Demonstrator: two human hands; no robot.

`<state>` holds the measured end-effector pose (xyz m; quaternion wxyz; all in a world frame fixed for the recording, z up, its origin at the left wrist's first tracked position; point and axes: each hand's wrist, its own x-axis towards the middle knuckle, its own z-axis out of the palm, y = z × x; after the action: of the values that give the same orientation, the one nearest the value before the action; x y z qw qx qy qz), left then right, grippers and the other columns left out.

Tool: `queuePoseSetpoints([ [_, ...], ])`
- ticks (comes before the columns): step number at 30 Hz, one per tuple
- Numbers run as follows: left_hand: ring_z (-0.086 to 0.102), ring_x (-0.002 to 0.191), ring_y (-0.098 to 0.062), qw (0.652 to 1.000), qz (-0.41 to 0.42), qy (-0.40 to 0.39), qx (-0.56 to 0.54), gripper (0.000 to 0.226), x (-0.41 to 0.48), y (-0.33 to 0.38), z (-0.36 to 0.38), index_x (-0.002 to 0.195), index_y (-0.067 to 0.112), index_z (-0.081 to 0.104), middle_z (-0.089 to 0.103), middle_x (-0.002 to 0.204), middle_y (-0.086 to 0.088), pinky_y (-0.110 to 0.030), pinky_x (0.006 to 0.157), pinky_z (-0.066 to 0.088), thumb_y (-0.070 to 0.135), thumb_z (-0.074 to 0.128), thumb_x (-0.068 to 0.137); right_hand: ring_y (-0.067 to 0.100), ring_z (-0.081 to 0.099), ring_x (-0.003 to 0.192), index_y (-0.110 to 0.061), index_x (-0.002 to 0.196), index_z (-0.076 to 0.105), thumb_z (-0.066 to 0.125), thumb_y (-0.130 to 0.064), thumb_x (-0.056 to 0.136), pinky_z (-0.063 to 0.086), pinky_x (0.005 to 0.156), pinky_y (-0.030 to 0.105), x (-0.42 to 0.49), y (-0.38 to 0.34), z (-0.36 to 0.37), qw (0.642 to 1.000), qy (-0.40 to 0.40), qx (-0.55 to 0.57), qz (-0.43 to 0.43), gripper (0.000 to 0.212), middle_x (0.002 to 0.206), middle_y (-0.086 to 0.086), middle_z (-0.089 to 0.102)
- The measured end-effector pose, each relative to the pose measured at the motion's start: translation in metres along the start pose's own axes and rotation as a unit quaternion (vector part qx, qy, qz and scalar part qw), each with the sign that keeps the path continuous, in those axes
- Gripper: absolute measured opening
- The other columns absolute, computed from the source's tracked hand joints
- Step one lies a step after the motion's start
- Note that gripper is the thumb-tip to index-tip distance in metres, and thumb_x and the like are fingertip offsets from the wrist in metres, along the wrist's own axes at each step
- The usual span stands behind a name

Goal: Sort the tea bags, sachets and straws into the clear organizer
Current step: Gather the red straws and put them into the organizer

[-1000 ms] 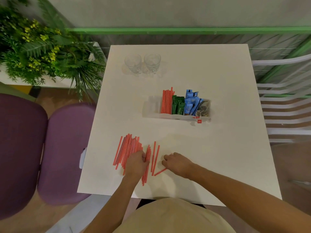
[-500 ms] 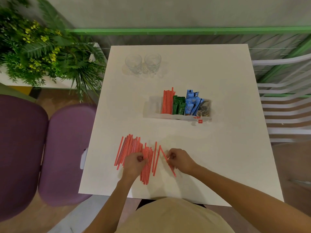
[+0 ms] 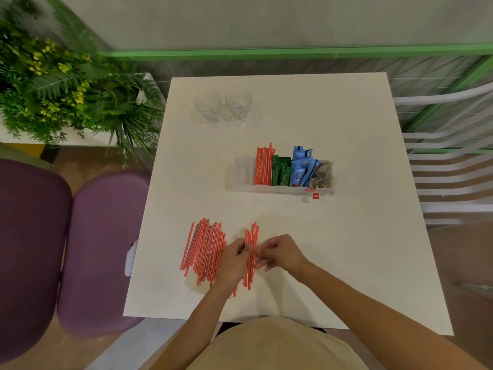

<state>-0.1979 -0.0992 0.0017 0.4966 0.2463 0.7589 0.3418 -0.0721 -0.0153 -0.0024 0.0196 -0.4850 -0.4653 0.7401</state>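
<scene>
Straws red, thin white stripes; sachets green, packets blue; table white; chairs purple.

Soft, even indoor light, faint shadows (wide-angle bending at edges)

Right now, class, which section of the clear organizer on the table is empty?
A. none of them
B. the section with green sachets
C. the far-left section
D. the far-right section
C: the organizer shows a bare far-left section, while red straws, green sachets, blue sachets and tea bags fill the rest.
</scene>
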Motion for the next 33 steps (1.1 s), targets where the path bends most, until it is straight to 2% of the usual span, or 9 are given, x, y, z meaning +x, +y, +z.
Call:
queuePoseSetpoints([
  [2,0.049,0.054,0.004,1.000,-0.005,0.006,-0.002,0.030,-0.002,0.003,0.006,0.073,0.020,0.055,0.054,0.064,0.009,-0.010,0.053,0.036,0.016,0.044,0.101,0.026,0.072,0.067,0.009,0.087,0.070,0.067,-0.004,0.087,0.057,0.056,0.029,-0.001,-0.001,-0.001,1.000,-0.002,-0.003,0.001,0.013,0.084,0.026,0.072],
  [4,0.054,0.068,-0.007,1.000,-0.007,0.007,0.009,0.026,-0.002,0.003,0.010,0.081,0.015,0.057,0.059,0.077,-0.002,-0.018,0.061,0.040,0.019,0.041,0.102,0.026,0.071,0.064,0.008,0.085,0.070,0.069,-0.005,0.086,0.057,0.056,0.029,-0.001,-0.001,-0.002,1.000,-0.002,-0.028,-0.007,0.014,0.080,0.025,0.072],
  [6,0.056,0.070,-0.013,1.000,-0.009,0.004,0.006,0.025,-0.003,0.004,0.013,0.087,0.012,0.056,0.059,0.082,-0.007,-0.024,0.060,0.045,0.020,0.039,0.103,0.025,0.069,0.060,0.007,0.082,0.070,0.069,-0.006,0.085,0.055,0.054,0.028,0.000,-0.001,-0.004,0.997,0.000,-0.067,-0.024,0.013,0.076,0.021,0.072],
  [12,0.041,0.048,-0.008,0.999,-0.015,-0.027,-0.008,0.028,-0.008,0.014,0.015,0.080,0.017,0.048,0.049,0.066,0.000,-0.017,0.041,0.032,0.019,0.035,0.105,0.019,0.067,0.057,-0.008,0.070,0.070,0.066,-0.004,0.078,0.049,0.053,0.024,0.000,-0.006,-0.011,0.986,-0.026,-0.153,-0.059,0.010,0.070,0.012,0.071],
  [15,0.038,0.049,-0.007,0.998,-0.026,-0.044,0.023,0.027,-0.006,0.010,0.013,0.082,0.017,0.051,0.048,0.065,0.002,-0.020,0.046,0.030,0.021,0.036,0.104,0.016,0.067,0.058,-0.007,0.077,0.067,0.064,-0.003,0.083,0.050,0.054,0.023,0.002,-0.019,-0.023,0.988,-0.041,-0.148,-0.029,0.008,0.075,0.013,0.071],
  [19,0.035,0.049,-0.007,0.997,-0.013,-0.060,0.043,0.032,-0.006,0.013,0.010,0.082,0.012,0.057,0.044,0.060,0.004,-0.023,0.050,0.027,0.028,0.039,0.103,0.023,0.062,0.057,-0.005,0.091,0.059,0.056,-0.016,0.092,0.044,0.051,0.027,0.007,-0.039,-0.046,0.997,0.052,-0.057,0.006,0.011,0.076,0.015,0.068],
  [23,0.035,0.051,-0.010,0.986,0.055,-0.109,0.115,0.033,-0.010,0.029,0.012,0.077,0.023,0.064,0.044,0.058,0.005,-0.023,0.050,0.028,0.040,0.046,0.099,0.019,0.050,0.046,-0.005,0.084,0.061,0.053,-0.030,0.097,0.036,0.044,0.024,0.003,-0.043,-0.038,0.993,-0.007,-0.118,-0.022,0.030,0.061,0.011,0.059],
  [26,0.038,0.050,-0.008,0.975,0.089,-0.131,0.154,0.021,-0.007,0.037,0.014,0.078,0.037,0.068,0.051,0.055,0.010,-0.021,0.049,0.029,0.027,0.055,0.092,0.016,0.048,0.043,-0.008,0.075,0.060,0.058,-0.022,0.095,0.038,0.046,0.025,0.003,-0.037,-0.029,0.984,-0.019,-0.163,-0.072,0.024,0.054,0.003,0.058],
  [33,0.044,0.047,-0.001,0.973,0.071,-0.118,0.184,0.020,-0.004,0.036,0.009,0.086,0.027,0.065,0.060,0.062,0.018,-0.013,0.048,0.035,0.010,0.056,0.084,0.014,0.057,0.048,-0.002,0.095,0.068,0.070,-0.015,0.088,0.042,0.048,0.020,-0.004,-0.028,-0.030,0.987,-0.043,-0.117,-0.099,0.015,0.066,0.009,0.068],
])
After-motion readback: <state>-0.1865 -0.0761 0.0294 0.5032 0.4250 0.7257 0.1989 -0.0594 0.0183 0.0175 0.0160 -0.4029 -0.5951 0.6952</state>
